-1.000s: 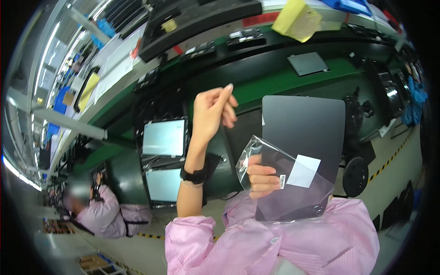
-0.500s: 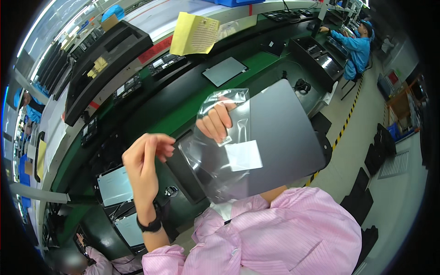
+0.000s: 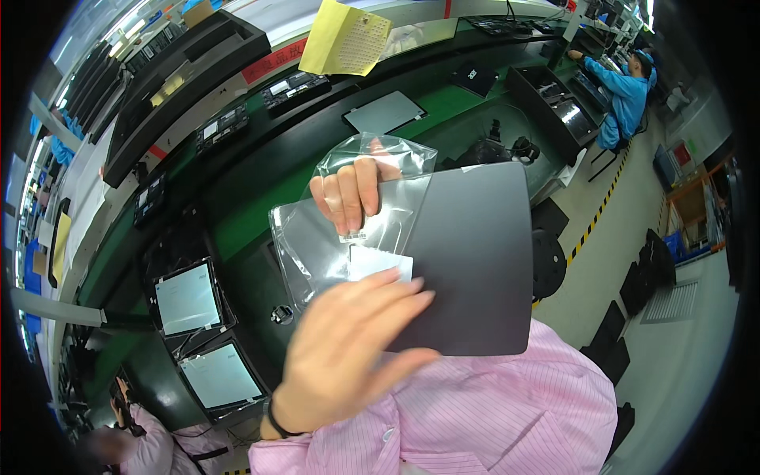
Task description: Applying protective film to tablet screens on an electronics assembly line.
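A dark grey flat panel with rounded corners (image 3: 479, 253), which looks like a laptop lid, is held up in front of my chest. A clear plastic bag (image 3: 405, 207) covers its left part, and a white paper label (image 3: 372, 261) shows there. My right hand (image 3: 347, 194) grips the panel at its upper left edge, its fingers folded over the front, with film around them. Across the label's lower part lies my left hand (image 3: 348, 344), slightly blurred, its fingers stretched out. Whether it presses on the panel or hovers just over it, I cannot tell.
Two lit screens (image 3: 188, 298) stand on the green bench at left. Another flat grey panel (image 3: 385, 113) lies farther back, below a yellow paper sheet (image 3: 346, 38). A black tray (image 3: 186, 87) sits at upper left. A person in blue (image 3: 625, 99) sits at far right.
My left hand has come from the left of the panel to in front of its label. The panel, with my right hand on it, has shifted left and turned more upright.
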The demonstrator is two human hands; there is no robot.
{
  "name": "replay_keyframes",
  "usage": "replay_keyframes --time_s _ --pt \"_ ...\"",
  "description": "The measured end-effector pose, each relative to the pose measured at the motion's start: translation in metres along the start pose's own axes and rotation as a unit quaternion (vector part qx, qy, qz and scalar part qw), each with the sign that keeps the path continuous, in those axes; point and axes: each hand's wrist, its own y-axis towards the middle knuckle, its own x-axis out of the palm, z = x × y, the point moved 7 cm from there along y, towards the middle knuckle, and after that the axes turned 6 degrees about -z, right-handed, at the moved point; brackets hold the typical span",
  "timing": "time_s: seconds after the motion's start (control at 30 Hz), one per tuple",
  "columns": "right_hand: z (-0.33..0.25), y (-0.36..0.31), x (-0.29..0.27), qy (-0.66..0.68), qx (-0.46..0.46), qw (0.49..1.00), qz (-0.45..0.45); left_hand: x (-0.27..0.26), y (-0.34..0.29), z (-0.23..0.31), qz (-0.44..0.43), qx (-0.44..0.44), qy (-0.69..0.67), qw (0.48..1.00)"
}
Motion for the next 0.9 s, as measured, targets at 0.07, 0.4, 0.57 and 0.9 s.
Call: replay_keyframes --time_s 0.07,0.4,0.57,0.9 --pt "0.012 -0.012 0.017 0.008 -0.002 1.0 0.004 0.026 0.006 0.011 -0.059 0.009 -0.022 0.998" --pt "0.01 -0.035 0.03 0.033 0.004 0.999 0.036 0.073 0.015 0.037 -0.025 0.105 0.047 0.993" --pt "0.007 -0.047 0.032 0.041 0.01 0.998 0.054 0.076 0.011 0.042 0.008 0.061 0.065 0.996" --pt "0.006 -0.053 0.032 0.023 0.018 0.996 0.08 0.067 -0.001 0.05 0.079 0.064 0.08 0.992"
